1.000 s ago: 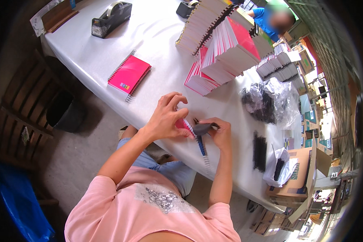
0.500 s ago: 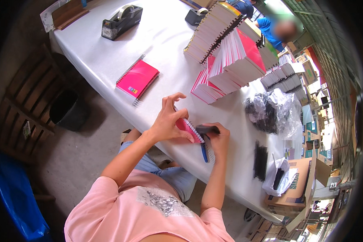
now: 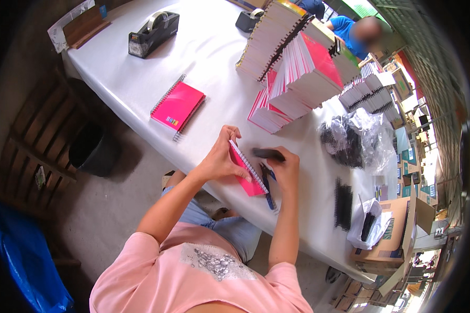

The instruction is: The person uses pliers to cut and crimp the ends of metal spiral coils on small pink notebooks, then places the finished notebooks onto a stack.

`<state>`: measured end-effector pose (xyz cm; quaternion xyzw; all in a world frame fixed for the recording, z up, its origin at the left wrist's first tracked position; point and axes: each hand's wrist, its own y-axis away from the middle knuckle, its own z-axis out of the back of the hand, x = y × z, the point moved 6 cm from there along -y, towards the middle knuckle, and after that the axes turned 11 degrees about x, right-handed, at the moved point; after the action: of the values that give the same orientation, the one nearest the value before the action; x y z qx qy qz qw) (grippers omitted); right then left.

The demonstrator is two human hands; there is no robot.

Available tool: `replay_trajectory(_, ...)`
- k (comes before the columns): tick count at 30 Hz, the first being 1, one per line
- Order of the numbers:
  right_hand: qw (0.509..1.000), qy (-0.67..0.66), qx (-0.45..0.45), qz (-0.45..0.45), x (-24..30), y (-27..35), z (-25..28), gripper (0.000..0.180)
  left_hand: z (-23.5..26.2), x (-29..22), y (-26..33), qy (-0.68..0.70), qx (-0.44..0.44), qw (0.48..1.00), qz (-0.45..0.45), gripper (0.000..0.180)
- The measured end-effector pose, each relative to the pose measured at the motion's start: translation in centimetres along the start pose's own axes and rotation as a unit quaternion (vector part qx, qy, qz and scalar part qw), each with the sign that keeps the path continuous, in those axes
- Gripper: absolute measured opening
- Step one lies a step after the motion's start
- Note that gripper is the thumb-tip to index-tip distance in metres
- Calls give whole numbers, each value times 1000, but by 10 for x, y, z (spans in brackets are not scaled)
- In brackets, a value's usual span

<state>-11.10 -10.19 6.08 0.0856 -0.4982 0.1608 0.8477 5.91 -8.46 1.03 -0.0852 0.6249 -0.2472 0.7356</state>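
My left hand [image 3: 220,160] is closed around a small pink notebook [image 3: 251,185], thumb on its cover, tilted up on the table. A white coil-like edge of the notebook faces my right hand. That right hand [image 3: 288,169] grips a dark, elongated thing [image 3: 268,154], smeared and partly hidden by the fingers, so its kind is unclear. Beside the notebook's edge, below that hand, lies a blue and dark slender tool [image 3: 269,199], partly covered. Farther left on the white table [image 3: 214,68] rests another pink spiral notebook [image 3: 178,106] with coils along two edges.
Tall stacks of pink notebooks [image 3: 303,78] stand at the back, beside a black tape dispenser [image 3: 154,34]. To the right are a clear plastic bag [image 3: 371,138], black binding coils [image 3: 343,203] and a cardboard box [image 3: 389,229]. A person in blue [image 3: 344,34] is beyond the stacks.
The notebook in my left hand has tipped so more of its pink cover shows. My right hand and the dark thing have moved slightly up and away from its edge.
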Motion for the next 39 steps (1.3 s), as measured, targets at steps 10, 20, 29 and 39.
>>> replay_trajectory(10, 982, -58, 58, 170, 47, -1, -35, 18, 5, -5, 3, -12, 8, 999, -45, 99)
replay_trajectory(20, 929, 334, -150, -51, -48, 14, 60, 51, 5, 6, 14, 154, -33, 987, 18, 55)
replay_trajectory(29, 900, 426, -89, -20, -34, 101, -24, 54, 43, -66, 29, -68, -268, 956, -92, 75)
replay_trajectory(39, 979, 159, -86, 99, 78, 93, -39, 41, 36, -74, 36, -142, -266, 950, -77, 110)
